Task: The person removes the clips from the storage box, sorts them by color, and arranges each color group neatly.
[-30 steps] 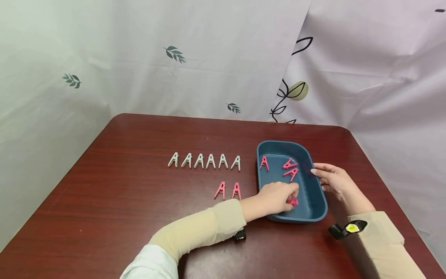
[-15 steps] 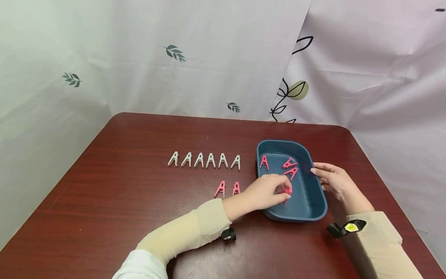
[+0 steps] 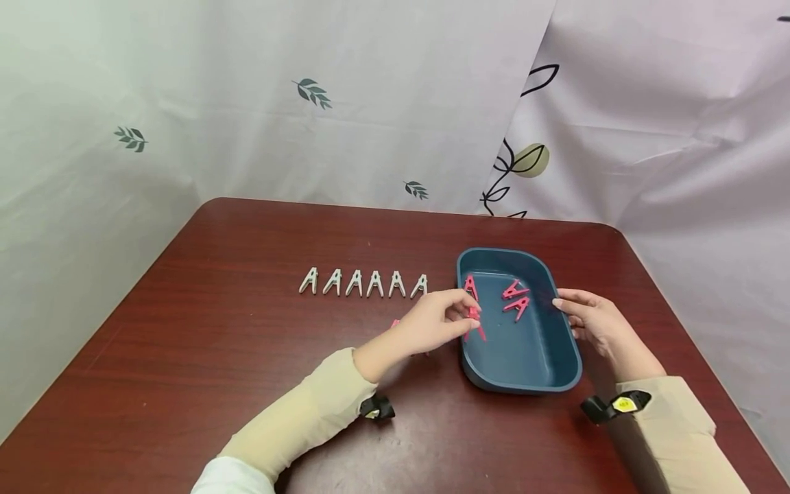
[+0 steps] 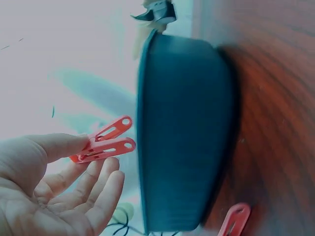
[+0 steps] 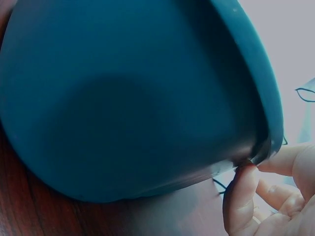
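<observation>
My left hand (image 3: 435,321) pinches a pink clothespin (image 4: 106,142) between thumb and fingers. In the head view it is over the left rim of a blue plastic bin (image 3: 515,357). The left wrist view shows the clothespin's legs pointing toward the bin's side wall. Inside the bin lie a pink clothespin (image 3: 471,286) near the left wall and two others (image 3: 517,307) farther right. My right hand (image 3: 595,326) grips the bin's right rim, thumb on the edge and fingers outside. Pink clothespins on the table (image 4: 235,221) are mostly hidden behind my left hand in the head view.
A row of several pale grey clothespins (image 3: 354,283) lies on the dark red-brown table (image 3: 216,329), left of the bin. A patterned white curtain (image 3: 370,103) hangs behind the table.
My left hand has moved left and slightly away from me, carrying the pink clothespin from inside the bin to its left rim. My right hand stays on the bin, which has barely moved.
</observation>
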`<state>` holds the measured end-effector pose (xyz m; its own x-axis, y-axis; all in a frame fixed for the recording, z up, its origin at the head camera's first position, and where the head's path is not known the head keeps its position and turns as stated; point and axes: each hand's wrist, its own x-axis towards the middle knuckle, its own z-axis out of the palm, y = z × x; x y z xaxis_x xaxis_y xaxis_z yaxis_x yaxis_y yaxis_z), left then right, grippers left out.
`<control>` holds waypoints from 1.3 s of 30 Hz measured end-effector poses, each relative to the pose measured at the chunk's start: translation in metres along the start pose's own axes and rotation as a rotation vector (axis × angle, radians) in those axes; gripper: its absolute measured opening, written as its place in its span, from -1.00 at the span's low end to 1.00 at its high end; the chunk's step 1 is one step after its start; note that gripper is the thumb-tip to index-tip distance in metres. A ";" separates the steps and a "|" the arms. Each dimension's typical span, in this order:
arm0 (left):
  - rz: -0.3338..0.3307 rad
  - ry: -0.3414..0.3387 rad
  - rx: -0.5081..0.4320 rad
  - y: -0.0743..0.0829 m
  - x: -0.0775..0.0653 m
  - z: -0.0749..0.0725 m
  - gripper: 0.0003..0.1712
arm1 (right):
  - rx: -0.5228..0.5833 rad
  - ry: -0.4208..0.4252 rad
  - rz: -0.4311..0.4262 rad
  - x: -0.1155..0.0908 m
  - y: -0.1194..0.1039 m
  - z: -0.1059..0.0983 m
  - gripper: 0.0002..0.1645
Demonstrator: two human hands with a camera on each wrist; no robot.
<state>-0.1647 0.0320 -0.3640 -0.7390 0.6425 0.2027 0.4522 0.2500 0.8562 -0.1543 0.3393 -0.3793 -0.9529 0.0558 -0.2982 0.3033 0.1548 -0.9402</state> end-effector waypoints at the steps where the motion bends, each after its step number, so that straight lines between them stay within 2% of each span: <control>1: -0.006 0.002 -0.014 0.000 -0.001 -0.003 -0.79 | 0.009 -0.002 0.001 0.000 0.000 0.000 -0.83; 8: -0.077 -0.008 -0.054 -0.006 -0.010 -0.025 -0.76 | -0.021 -0.007 0.001 0.002 0.000 0.000 -0.84; 17: -0.179 -0.053 -0.108 -0.011 -0.021 -0.051 -0.72 | 0.020 -0.009 0.008 0.000 -0.002 0.000 -0.81; 24: -0.222 -0.075 -0.110 -0.017 -0.026 -0.074 -0.70 | -0.023 -0.002 0.002 -0.003 0.000 0.000 -0.90; 27: -0.272 -0.083 -0.141 -0.019 -0.028 -0.084 -0.70 | -0.024 -0.002 0.003 -0.003 0.002 0.000 -0.90; 32: -0.334 -0.087 -0.120 -0.025 -0.032 -0.097 -0.73 | -0.021 -0.001 0.004 -0.003 0.002 -0.001 -0.89; 39: -0.371 -0.125 -0.098 -0.032 -0.038 -0.112 -0.76 | -0.025 -0.003 0.000 -0.003 0.001 -0.001 -0.87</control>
<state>-0.2070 -0.0815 -0.3465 -0.7743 0.6058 -0.1831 0.1114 0.4153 0.9028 -0.1512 0.3401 -0.3792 -0.9529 0.0528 -0.2986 0.3032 0.1799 -0.9358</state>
